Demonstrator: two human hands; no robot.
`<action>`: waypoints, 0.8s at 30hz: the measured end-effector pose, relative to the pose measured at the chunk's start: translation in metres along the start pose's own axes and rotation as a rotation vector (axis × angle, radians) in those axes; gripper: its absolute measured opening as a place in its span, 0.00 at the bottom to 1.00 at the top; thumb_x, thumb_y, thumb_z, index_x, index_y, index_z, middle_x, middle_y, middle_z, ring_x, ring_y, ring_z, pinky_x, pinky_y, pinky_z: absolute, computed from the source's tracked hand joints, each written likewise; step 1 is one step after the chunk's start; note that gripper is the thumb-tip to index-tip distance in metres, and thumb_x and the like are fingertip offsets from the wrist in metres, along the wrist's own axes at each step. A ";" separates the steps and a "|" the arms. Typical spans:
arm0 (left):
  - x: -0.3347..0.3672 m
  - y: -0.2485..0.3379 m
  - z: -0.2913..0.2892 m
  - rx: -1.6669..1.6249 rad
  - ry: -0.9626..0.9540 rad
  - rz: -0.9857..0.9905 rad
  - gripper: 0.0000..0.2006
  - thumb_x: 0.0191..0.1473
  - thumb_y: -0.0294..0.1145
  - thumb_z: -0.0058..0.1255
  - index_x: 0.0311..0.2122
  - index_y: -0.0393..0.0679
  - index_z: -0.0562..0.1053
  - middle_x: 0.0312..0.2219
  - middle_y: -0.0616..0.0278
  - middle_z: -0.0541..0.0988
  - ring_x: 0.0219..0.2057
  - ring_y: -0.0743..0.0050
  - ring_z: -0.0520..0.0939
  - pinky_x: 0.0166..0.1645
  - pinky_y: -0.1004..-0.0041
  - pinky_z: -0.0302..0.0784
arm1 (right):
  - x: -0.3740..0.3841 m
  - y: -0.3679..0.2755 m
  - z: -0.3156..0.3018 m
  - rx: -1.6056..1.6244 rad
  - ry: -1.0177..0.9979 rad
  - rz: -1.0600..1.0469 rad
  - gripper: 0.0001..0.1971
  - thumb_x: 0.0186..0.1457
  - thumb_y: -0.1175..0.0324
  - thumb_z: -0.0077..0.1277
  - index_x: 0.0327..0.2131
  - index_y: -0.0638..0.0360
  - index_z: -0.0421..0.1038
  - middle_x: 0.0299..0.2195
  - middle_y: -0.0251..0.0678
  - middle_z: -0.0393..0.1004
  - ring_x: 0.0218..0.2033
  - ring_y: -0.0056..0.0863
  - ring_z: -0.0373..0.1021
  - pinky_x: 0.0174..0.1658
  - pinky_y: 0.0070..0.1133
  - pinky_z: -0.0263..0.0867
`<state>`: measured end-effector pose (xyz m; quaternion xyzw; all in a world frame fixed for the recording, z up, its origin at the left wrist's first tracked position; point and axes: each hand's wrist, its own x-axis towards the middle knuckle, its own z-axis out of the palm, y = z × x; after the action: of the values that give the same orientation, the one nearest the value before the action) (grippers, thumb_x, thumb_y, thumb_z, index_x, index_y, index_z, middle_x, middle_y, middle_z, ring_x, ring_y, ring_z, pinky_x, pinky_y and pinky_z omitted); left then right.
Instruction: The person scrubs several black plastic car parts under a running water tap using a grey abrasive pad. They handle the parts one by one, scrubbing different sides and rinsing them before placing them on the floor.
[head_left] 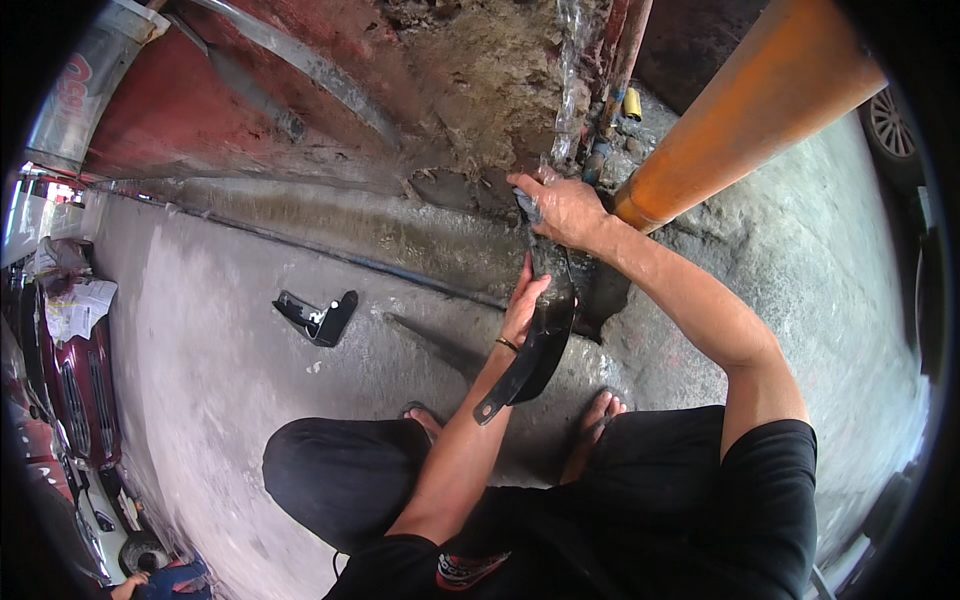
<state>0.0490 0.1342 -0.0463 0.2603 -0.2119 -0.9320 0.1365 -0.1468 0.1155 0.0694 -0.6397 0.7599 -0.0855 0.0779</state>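
Note:
My left hand [524, 302] grips a long, curved black panel [542, 352], which looks wet and shiny. Its lower end, with a small hole, hangs down past my left wrist. At the panel's upper end, my right hand [570, 212] is closed on a grey rag or sponge [528, 205], whose exact kind I cannot make out. Both hands are beside the foot of the wall, and a stream of water [570, 70] falls just above the right one. Left of my hands, a smaller black bracket-like part [318, 318] with white spots lies on the concrete.
An orange pipe [745, 110] slants up close to my right forearm. A dark hose [330, 254] runs along the ledge under the worn red wall [330, 90]. Wet concrete floor [210, 340] spreads around my feet. Dark red car parts [85, 390] and another person's hand [130, 585] are far left.

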 end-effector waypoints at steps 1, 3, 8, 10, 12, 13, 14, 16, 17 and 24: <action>-0.001 -0.004 -0.002 0.005 0.000 0.007 0.24 0.70 0.34 0.41 0.68 0.63 0.56 0.41 0.49 0.81 0.34 0.56 0.86 0.34 0.60 0.87 | 0.004 0.004 0.002 -0.006 -0.037 0.010 0.26 0.48 0.66 0.64 0.52 0.54 0.69 0.46 0.47 0.72 0.42 0.49 0.78 0.41 0.38 0.77; -0.005 -0.009 -0.003 0.016 0.000 0.022 0.29 0.69 0.31 0.40 0.71 0.65 0.52 0.42 0.46 0.81 0.33 0.56 0.86 0.34 0.61 0.87 | 0.005 0.011 -0.007 0.068 -0.039 0.013 0.16 0.47 0.70 0.61 0.42 0.59 0.74 0.36 0.48 0.78 0.41 0.51 0.78 0.41 0.40 0.77; -0.001 -0.012 -0.013 0.038 -0.097 0.037 0.36 0.66 0.27 0.42 0.74 0.64 0.46 0.45 0.47 0.79 0.37 0.58 0.85 0.38 0.62 0.86 | 0.013 0.039 0.005 0.094 -0.022 -0.005 0.11 0.47 0.73 0.58 0.37 0.62 0.74 0.32 0.51 0.78 0.39 0.51 0.78 0.44 0.43 0.74; 0.002 -0.012 -0.023 0.093 -0.231 0.104 0.38 0.62 0.23 0.46 0.74 0.57 0.50 0.51 0.53 0.78 0.45 0.63 0.84 0.45 0.64 0.86 | 0.009 0.039 -0.006 0.165 -0.059 -0.013 0.14 0.50 0.73 0.56 0.43 0.58 0.72 0.35 0.49 0.77 0.41 0.52 0.76 0.44 0.42 0.74; 0.009 -0.014 -0.010 0.066 -0.065 0.035 0.40 0.62 0.25 0.44 0.74 0.66 0.45 0.45 0.48 0.79 0.36 0.57 0.85 0.38 0.60 0.87 | 0.000 0.047 0.022 0.141 0.092 -0.013 0.18 0.50 0.73 0.57 0.47 0.57 0.71 0.36 0.48 0.77 0.42 0.52 0.76 0.43 0.42 0.74; 0.010 -0.011 -0.011 0.089 -0.033 0.028 0.41 0.62 0.25 0.44 0.75 0.67 0.43 0.44 0.46 0.79 0.35 0.55 0.86 0.38 0.59 0.87 | 0.000 0.030 0.022 0.137 0.167 -0.033 0.20 0.49 0.73 0.57 0.49 0.56 0.70 0.37 0.48 0.77 0.42 0.52 0.76 0.43 0.42 0.74; 0.011 -0.007 -0.011 0.107 -0.002 0.020 0.42 0.62 0.25 0.43 0.75 0.69 0.41 0.43 0.45 0.79 0.33 0.53 0.86 0.37 0.57 0.87 | -0.006 0.016 0.021 0.177 0.059 -0.003 0.28 0.49 0.72 0.59 0.55 0.53 0.65 0.39 0.47 0.76 0.42 0.52 0.76 0.44 0.42 0.74; 0.007 -0.014 -0.038 0.116 -0.033 0.075 0.43 0.60 0.24 0.44 0.75 0.63 0.41 0.44 0.47 0.78 0.35 0.54 0.86 0.42 0.54 0.87 | -0.008 -0.008 0.014 0.232 -0.083 0.059 0.32 0.49 0.70 0.61 0.60 0.48 0.66 0.48 0.54 0.75 0.46 0.53 0.76 0.50 0.40 0.74; 0.004 -0.021 -0.053 0.074 -0.054 0.110 0.44 0.59 0.22 0.45 0.75 0.60 0.41 0.45 0.49 0.78 0.36 0.55 0.85 0.45 0.53 0.87 | -0.004 -0.006 0.014 0.351 -0.085 0.076 0.34 0.49 0.69 0.63 0.61 0.47 0.64 0.47 0.53 0.76 0.46 0.51 0.76 0.50 0.39 0.74; -0.022 0.007 -0.056 0.360 -0.014 0.169 0.40 0.62 0.32 0.53 0.75 0.57 0.49 0.53 0.56 0.76 0.46 0.65 0.81 0.48 0.58 0.81 | 0.005 0.013 0.036 1.122 -0.303 0.407 0.24 0.52 0.68 0.65 0.52 0.63 0.73 0.41 0.34 0.80 0.40 0.25 0.75 0.46 0.25 0.71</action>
<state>0.0987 0.1179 -0.0763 0.2552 -0.3973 -0.8661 0.1642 -0.1516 0.1115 0.0314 -0.3482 0.6866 -0.3637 0.5244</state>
